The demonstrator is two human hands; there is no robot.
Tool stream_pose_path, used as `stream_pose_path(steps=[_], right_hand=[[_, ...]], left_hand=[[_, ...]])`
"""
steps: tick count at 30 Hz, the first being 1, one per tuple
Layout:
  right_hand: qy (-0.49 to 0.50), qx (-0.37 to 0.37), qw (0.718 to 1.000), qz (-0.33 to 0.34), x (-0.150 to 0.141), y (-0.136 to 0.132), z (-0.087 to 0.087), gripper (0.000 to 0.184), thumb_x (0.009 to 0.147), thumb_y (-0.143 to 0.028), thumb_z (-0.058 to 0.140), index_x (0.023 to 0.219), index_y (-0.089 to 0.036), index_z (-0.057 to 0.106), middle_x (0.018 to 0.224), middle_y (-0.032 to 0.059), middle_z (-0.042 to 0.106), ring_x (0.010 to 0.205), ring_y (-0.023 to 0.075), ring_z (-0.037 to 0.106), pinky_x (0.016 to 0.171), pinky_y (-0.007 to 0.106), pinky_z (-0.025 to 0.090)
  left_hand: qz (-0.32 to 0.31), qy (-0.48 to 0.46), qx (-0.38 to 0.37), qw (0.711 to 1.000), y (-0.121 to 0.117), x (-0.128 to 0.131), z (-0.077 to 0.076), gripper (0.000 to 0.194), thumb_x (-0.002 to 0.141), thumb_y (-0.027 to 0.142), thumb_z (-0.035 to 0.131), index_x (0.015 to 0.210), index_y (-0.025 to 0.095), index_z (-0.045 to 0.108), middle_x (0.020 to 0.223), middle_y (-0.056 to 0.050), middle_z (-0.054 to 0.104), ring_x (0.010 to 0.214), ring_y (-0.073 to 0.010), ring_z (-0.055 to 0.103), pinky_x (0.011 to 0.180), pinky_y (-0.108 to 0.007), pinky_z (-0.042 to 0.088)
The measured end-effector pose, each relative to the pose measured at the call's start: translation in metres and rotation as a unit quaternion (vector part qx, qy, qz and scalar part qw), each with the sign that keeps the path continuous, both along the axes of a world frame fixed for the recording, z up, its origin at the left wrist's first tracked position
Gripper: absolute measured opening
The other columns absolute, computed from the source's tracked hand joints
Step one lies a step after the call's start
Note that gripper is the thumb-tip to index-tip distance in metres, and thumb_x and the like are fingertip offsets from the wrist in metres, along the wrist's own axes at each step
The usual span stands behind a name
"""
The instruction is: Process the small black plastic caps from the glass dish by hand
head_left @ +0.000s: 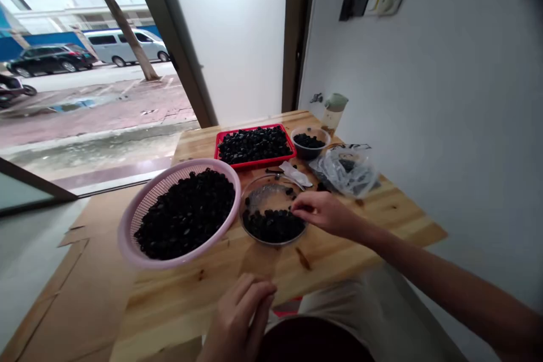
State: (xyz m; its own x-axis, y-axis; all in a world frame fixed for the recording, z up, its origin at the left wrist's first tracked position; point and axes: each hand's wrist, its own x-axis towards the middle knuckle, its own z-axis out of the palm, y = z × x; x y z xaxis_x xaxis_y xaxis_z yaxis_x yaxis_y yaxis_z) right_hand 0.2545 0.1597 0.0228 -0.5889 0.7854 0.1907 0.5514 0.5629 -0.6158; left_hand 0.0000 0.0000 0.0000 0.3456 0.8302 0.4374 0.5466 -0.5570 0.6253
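My right hand [317, 212] hovers at the right rim of a round clear bowl [251, 226], its fingertips pinched together. Whatever is in that pinch, if anything, is too small to make out. Small black pieces [275, 226] are heaped in the near half of the bowl, with a few along its far side. My left hand [244, 319] rests at the near edge of the table [169, 305], fingers curled and closed together; their inside is hidden. Left of the bowl stands a pink basket [131, 251] full of similar black pieces [190, 215].
Behind the bowl is a red tray [254, 162] of black pieces, with a small plastic tub [309, 151] beside it. A white packet [296, 173], a clear plastic bag [350, 172] and a green-lidded jug [334, 112] lie or stand to the right, near the wall [424, 96].
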Motion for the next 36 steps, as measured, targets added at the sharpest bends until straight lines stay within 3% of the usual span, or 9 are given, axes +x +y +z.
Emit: stream_pose_path(steps=[3,6,9,13,18,24,29,32,36], right_hand=[[-0.061,-0.021,0.995,0.070,-0.035,0.048,-0.009,0.014,0.091,-0.008,0.065,0.091,-0.015,0.078,0.093,0.0081,0.080,0.086,0.0191,0.073,0.080,0.026,0.052],[-0.112,-0.037,0.986,0.115,-0.064,0.075,-0.020,0.014,0.086,-0.007,0.070,0.089,-0.015,0.080,0.090,0.0073,0.080,0.080,0.0189,0.072,0.073,0.025,0.050],[-0.153,-0.044,0.975,0.153,-0.077,0.085,-0.028,0.014,0.079,-0.008,0.077,0.086,-0.019,0.082,0.084,0.0044,0.079,0.075,0.0196,0.069,0.067,0.025,0.045],[-0.166,-0.045,0.970,0.172,-0.071,0.084,-0.035,0.015,0.074,-0.006,0.076,0.076,-0.021,0.079,0.082,0.0040,0.075,0.075,0.0198,0.067,0.065,0.026,0.042],[-0.107,-0.050,0.985,0.125,-0.050,0.077,-0.033,0.013,0.072,-0.005,0.075,0.077,-0.017,0.073,0.084,0.0045,0.073,0.079,0.0189,0.065,0.069,0.026,0.045],[0.065,-0.100,0.993,-0.013,-0.006,0.067,-0.011,0.009,0.093,-0.026,0.064,0.096,-0.017,0.065,0.075,0.0002,0.065,0.064,0.0132,0.058,0.059,0.023,0.045],[0.320,-0.267,0.907,-0.058,0.023,0.035,-0.005,0.025,0.082,-0.038,0.083,0.091,-0.020,0.068,0.080,0.0007,0.066,0.069,0.0136,0.057,0.060,0.024,0.045],[0.397,-0.300,0.865,-0.064,0.031,0.014,-0.006,0.024,0.079,-0.033,0.087,0.096,-0.022,0.073,0.088,0.0027,0.069,0.072,0.0133,0.056,0.062,0.025,0.046],[0.435,-0.336,0.832,-0.076,0.038,-0.001,-0.011,0.029,0.081,-0.036,0.086,0.106,-0.025,0.079,0.095,0.0052,0.073,0.070,0.0134,0.055,0.055,0.024,0.040]], left_hand=[[0.005,0.003,0.000,1.000,0.004,-0.015,0.003,0.024,0.099,0.006,0.054,0.113,0.024,0.063,0.095,-0.005,0.072,0.085,-0.0162,0.072,0.076,-0.022,0.057],[0.005,0.009,-0.013,1.000,0.010,-0.028,0.006,0.025,0.099,0.005,0.054,0.114,0.023,0.062,0.096,-0.005,0.071,0.086,-0.0158,0.072,0.077,-0.021,0.057],[0.008,0.018,-0.022,1.000,0.019,-0.034,0.009,0.024,0.099,0.006,0.054,0.114,0.023,0.062,0.096,-0.005,0.071,0.086,-0.0158,0.071,0.077,-0.021,0.057],[0.003,0.035,-0.014,0.999,0.036,-0.025,0.014,0.021,0.100,0.007,0.052,0.111,0.022,0.062,0.096,-0.005,0.071,0.086,-0.0172,0.070,0.076,-0.024,0.056],[0.002,0.071,0.009,0.997,0.062,-0.007,0.019,0.017,0.102,0.010,0.051,0.105,0.022,0.063,0.089,-0.004,0.071,0.079,-0.0186,0.069,0.071,-0.028,0.054],[0.041,0.147,-0.031,0.988,0.109,0.009,0.020,0.019,0.104,0.012,0.047,0.104,0.020,0.064,0.095,-0.005,0.072,0.082,-0.0192,0.070,0.076,-0.030,0.055],[0.059,0.340,-0.145,0.927,0.162,0.032,0.016,0.031,0.101,0.005,0.040,0.108,0.017,0.068,0.105,-0.010,0.070,0.093,-0.0229,0.070,0.085,-0.035,0.054],[0.061,0.391,-0.171,0.902,0.183,0.044,0.012,0.029,0.098,0.003,0.043,0.103,0.014,0.070,0.106,-0.013,0.068,0.097,-0.0264,0.070,0.083,-0.036,0.054],[0.062,0.422,-0.183,0.886,0.192,0.050,0.004,0.027,0.096,0.004,0.047,0.094,0.014,0.071,0.099,-0.014,0.068,0.093,-0.0278,0.069,0.077,-0.035,0.053]])
